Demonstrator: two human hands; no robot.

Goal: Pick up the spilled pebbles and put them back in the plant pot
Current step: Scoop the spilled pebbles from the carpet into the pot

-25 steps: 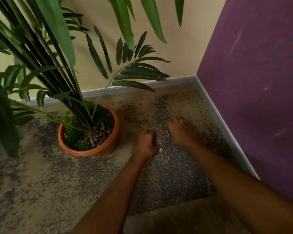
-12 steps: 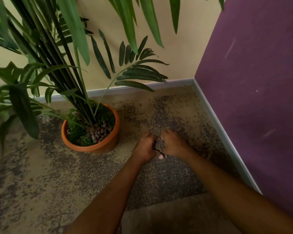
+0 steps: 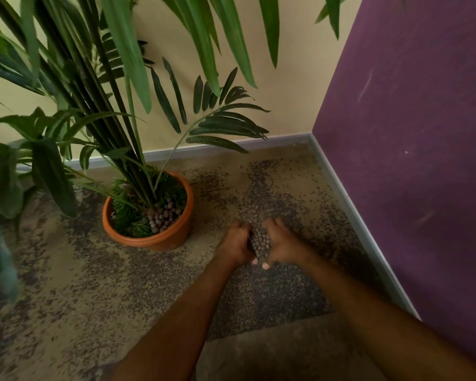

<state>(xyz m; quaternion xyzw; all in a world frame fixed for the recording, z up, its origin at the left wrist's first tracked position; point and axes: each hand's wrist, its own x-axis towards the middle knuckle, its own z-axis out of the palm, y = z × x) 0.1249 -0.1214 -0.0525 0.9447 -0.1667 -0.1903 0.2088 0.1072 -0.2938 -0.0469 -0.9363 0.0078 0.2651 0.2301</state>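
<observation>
Forearms reaching up from bottom of frame. Left hand [image 3: 235, 243] and right hand [image 3: 282, 242] cupped together at centre, fingers [image 3: 270, 225] curled around a heap of brown pebbles [image 3: 259, 243]. Speckled carpet [image 3: 94, 298] beneath. Left of hands, orange plant pot [image 3: 160, 237] holding palm [image 3: 116, 111] and more pebbles. Purple wall [image 3: 410, 133] at right.

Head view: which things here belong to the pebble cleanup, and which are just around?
In the job:
- pebbles heaped between both hands
- left hand
- right hand
- orange plant pot

Just around:
- speckled carpet
- purple wall
- grey skirting board
</observation>
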